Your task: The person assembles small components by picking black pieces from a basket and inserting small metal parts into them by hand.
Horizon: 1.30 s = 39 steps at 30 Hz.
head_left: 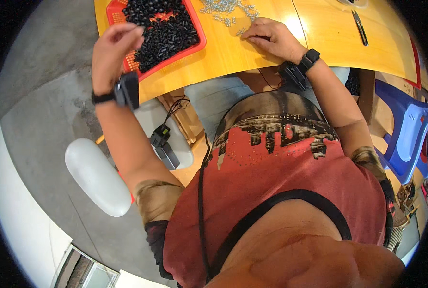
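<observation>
My left hand (114, 48) hovers at the left edge of a red plastic basket (200, 36), slightly blurred. Its thumb and fingers are curled together, and whatever they hold, if anything, is too small to make out. Small black plastic parts (163, 45) heap up inside the basket, with rounder black pieces (144, 8) toward the far side. My right hand (276, 39) rests on the yellow table with fingers bent and fingertips pressed together. Beside those fingertips lie a few small silver metal pieces (241, 31); a larger scatter of metal pieces (223, 6) spreads just beyond.
A dark pen-like tool (360, 28) lies on the table (319, 48) at the right. Part of a dish (355, 3) shows at the far edge. A blue plastic stool (408, 132) stands at the right, a pale stool seat (98, 177) at the left. A black cable (202, 201) hangs down my front.
</observation>
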{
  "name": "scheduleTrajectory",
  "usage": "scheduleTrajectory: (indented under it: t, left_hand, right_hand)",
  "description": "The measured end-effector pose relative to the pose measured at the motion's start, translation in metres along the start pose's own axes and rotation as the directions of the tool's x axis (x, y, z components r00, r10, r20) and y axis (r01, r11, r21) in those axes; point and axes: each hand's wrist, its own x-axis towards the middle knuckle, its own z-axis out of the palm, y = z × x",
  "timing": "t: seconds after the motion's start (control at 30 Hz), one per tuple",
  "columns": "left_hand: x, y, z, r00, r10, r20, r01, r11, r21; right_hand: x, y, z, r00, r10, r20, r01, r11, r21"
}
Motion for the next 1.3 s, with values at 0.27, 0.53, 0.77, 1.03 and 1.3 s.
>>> scheduleTrajectory:
  t: [0.27,0.53,0.77,1.03,1.3]
  left_hand:
    - [-0.091,-0.033,0.082,0.912,0.028,0.410,0.140,0.917,-0.374]
    - [-0.025,-0.102,0.189,0.897,0.085,0.434,0.209,0.783,-0.586]
    - [0.007,-0.112,0.227,0.934,0.131,0.332,0.148,0.704,-0.695]
    - [0.007,-0.118,0.241,0.942,0.215,0.257,0.129,0.476,-0.870]
    - [-0.003,-0.115,0.240,0.941,0.192,0.278,0.160,0.473,-0.867]
  right_hand:
    - [-0.007,0.035,-0.006,0.998,0.059,0.023,-0.059,0.998,0.036]
    - [-0.022,0.025,-0.017,0.980,0.194,0.031,-0.191,0.977,-0.093]
    - [-0.025,0.034,-0.041,0.965,0.255,0.057,-0.227,0.928,-0.295]
    - [-0.012,0.028,-0.032,0.938,0.308,-0.162,-0.340,0.908,-0.245]
    - [-0.017,0.025,-0.031,0.974,0.175,-0.145,-0.223,0.854,-0.471]
